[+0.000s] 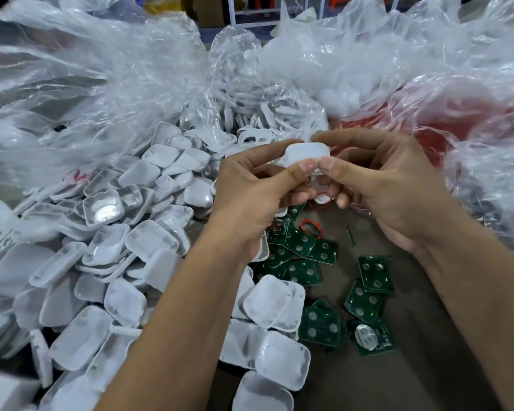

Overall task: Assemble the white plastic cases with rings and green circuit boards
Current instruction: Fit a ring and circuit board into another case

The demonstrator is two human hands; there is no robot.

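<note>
Both hands hold one white plastic case (306, 153) above the table's middle. My left hand (255, 191) pinches its left side with thumb and fingers; my right hand (383, 179) pinches its right side, thumbs nearly touching at the case's front edge. Lower fingers of my right hand also hold a small white round part with a red ring (322, 198). Several green circuit boards (309, 271) lie scattered on the table below the hands. A loose red ring (310, 226) lies among them. A big heap of white cases (125, 256) fills the left.
Clear plastic bags (101, 78) of white parts rise behind the heap and across the back. A bag of red rings (445, 120) sits at the right. Bare brown tabletop (398, 366) shows at the lower right between my forearms.
</note>
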